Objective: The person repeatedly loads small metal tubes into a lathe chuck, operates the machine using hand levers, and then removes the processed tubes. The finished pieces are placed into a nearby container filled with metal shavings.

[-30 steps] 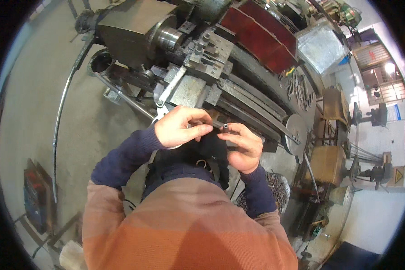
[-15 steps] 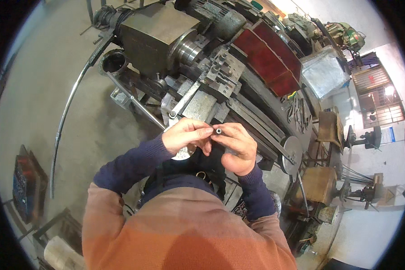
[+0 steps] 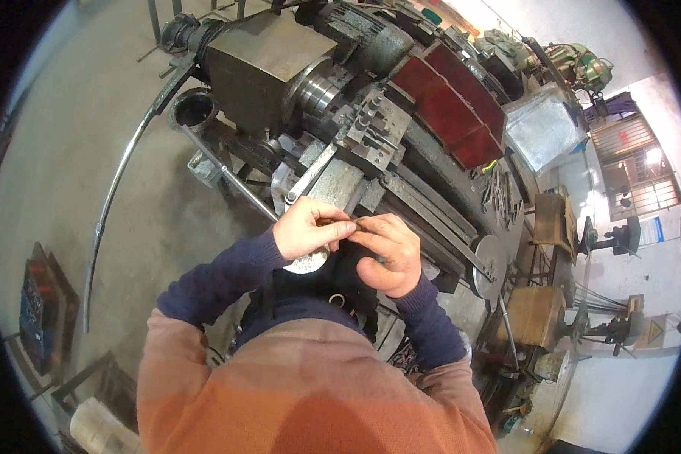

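My left hand [image 3: 312,229] and my right hand [image 3: 388,253] meet fingertip to fingertip in front of my body. Both are closed in a pinch around a small dark metal tube, which the fingers now hide almost wholly; its ring-shaped end showed half a second ago. Just beyond the hands stands a lathe, with its tool post [image 3: 377,132], a long clamp lever [image 3: 312,175] and a shiny spindle chuck [image 3: 318,94]. Under the left wrist shows part of a pale round disc [image 3: 309,262].
A dark red box [image 3: 452,106] stands behind the lathe bed, with a silver-wrapped box [image 3: 543,129] to its right. Several hand tools [image 3: 499,189] lie nearby. A grey handwheel [image 3: 490,266] is at right. One long metal bar [image 3: 113,181] curves down on the left.
The tube's open end has turned out of sight between the fingers. My right hand has shifted slightly left and down, closer to the left hand.
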`<state>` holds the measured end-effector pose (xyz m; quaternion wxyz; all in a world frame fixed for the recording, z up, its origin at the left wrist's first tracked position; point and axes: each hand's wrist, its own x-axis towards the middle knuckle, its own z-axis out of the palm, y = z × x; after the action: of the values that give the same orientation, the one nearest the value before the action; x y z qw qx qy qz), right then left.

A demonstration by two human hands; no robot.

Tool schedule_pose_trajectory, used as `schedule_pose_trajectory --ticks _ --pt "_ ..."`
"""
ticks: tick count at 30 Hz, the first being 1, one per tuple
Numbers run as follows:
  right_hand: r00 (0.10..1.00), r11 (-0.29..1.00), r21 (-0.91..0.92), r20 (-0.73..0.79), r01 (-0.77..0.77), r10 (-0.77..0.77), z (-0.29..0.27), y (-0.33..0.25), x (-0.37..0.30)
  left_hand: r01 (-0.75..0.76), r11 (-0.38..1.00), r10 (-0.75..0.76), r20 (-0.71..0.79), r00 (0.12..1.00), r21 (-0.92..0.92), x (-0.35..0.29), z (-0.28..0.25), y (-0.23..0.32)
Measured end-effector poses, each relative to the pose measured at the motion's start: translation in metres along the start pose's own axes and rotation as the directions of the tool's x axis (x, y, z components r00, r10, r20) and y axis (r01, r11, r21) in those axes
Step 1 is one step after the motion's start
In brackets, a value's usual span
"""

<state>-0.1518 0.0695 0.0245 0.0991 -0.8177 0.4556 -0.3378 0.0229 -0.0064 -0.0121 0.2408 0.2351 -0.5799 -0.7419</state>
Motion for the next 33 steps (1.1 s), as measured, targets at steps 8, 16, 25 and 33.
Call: schedule_pose_trajectory --ticks 8,16,25,33 --pt "0.983 0.990 0.044 0.121 0.132 -0.136 -0.009 0.032 0.052 -0.196 0.865 0.235 -0.029 0.972 0.461 -0.015 -0.055 0.019" --pt "0.863 0.737 -0.672 0.329 -0.072 0.384 0.024 0.127 0.169 0.490 0.091 0.599 -0.441 0.669 0.867 -0.165 -0.225 0.026" --pt "0.862 0.775 -0.628 0.350 -0.074 0.366 0.034 0.145 0.176 0.663 0.347 0.327 -0.748 0.578 0.664 -0.248 -0.238 -0.026" --pt "0.932 0.866 -0.499 0.334 0.046 0.143 0.029 0.169 0.167 0.798 0.098 0.371 -0.766 0.525 0.595 -0.223 -0.248 -0.008"
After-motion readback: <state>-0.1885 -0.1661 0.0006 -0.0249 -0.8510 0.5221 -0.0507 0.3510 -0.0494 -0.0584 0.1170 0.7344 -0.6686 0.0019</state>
